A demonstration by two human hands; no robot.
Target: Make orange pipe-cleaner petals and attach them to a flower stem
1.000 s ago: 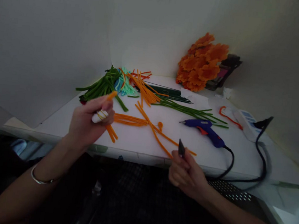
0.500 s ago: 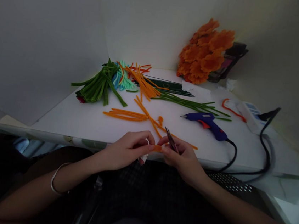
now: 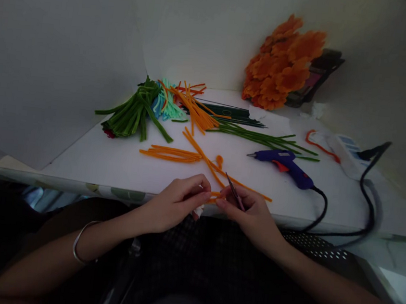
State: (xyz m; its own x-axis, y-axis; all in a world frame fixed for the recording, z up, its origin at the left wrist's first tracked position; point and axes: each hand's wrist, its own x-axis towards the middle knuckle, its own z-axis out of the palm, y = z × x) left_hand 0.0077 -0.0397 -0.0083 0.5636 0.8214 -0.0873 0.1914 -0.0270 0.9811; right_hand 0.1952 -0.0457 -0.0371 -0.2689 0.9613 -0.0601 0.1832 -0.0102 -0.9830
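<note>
Between my two hands, at the table's front edge, is a short looped orange pipe cleaner [image 3: 214, 197]. The fingertips of my left hand [image 3: 179, 199] pinch its left end, and a scrap of white tissue [image 3: 199, 211] shows under those fingers. My right hand [image 3: 250, 213] pinches the right end and also keeps a pair of scissors [image 3: 235, 191] in the palm, blades pointing up and away. Just beyond the hands lie long orange pipe cleaners [image 3: 203, 153], some crossed, and a small orange coil [image 3: 219, 161].
A blue glue gun [image 3: 285, 163] lies to the right, its black cord running over the table edge. Green pipe cleaners [image 3: 134, 111], an orange bundle [image 3: 196, 110] and dark green wires [image 3: 228, 114] lie behind. Orange flowers [image 3: 280, 66] stand at the back right, near a power strip [image 3: 349, 155].
The orange piece between my fingers now shows as a more open loop, with my hands slightly farther apart around it. The scissors tilt a little differently in my right hand. The view shifted slightly.
</note>
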